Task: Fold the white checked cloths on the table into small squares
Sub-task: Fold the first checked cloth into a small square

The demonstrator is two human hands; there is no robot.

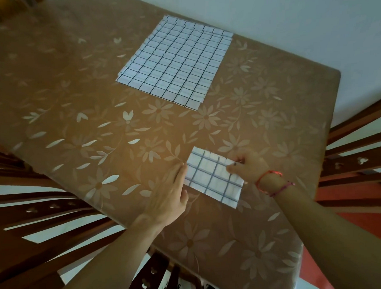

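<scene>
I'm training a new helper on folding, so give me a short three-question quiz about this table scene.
1. True or false: the folded cloth lies apart from the flat pile of cloths.
2. Fill in: the left hand meets the folded cloth's edge with ___ fingers (straight or curled).
3. Which hand has the folded cloth in a pinching grip? A. left hand B. right hand C. neither

Key: 1 true; 2 straight; 3 B.

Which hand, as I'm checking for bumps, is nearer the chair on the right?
Right. The right hand pinches the cloth on its side toward the chair; the left hand touches its opposite edge.
</scene>
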